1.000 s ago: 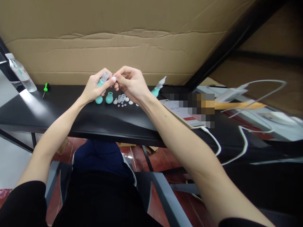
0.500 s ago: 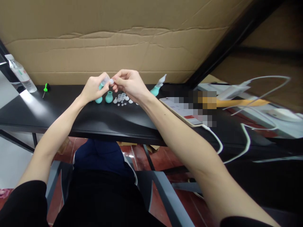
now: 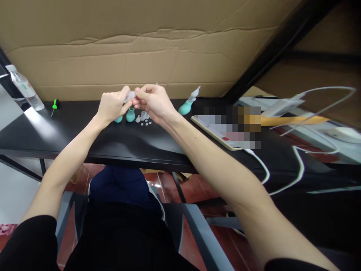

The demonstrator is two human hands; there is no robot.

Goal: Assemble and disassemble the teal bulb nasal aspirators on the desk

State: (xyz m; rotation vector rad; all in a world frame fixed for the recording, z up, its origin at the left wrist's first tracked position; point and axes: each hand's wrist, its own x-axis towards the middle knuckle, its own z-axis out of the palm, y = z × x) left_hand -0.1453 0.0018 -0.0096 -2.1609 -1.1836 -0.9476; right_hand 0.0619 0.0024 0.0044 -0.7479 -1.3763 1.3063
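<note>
Above the back of the desk, my left hand (image 3: 110, 107) is closed around a translucent plastic piece (image 3: 129, 96) of a nasal aspirator; a trace of teal shows by its fingers. My right hand (image 3: 153, 99) pinches the piece's right end, its fingertips hiding what else they may grip. Below the hands stand a teal rubber bulb (image 3: 130, 115) with an open neck and a second teal bulb (image 3: 118, 119), partly covered by my left hand. Small clear plastic parts (image 3: 143, 116) and several white discs (image 3: 146, 123) lie beside them, partly behind my right hand.
An aspirator with teal bulb and clear nozzle (image 3: 189, 103) leans right of my hands. Nearer lies a phone (image 3: 211, 130) with a white cable (image 3: 262, 165). At the left are a water bottle (image 3: 26, 88) and a green screwdriver (image 3: 55, 106). Cardboard (image 3: 141, 60) walls the back.
My hands have drawn closer together, and the small white end piece between them is now covered by my right fingertips. The view has shifted slightly.
</note>
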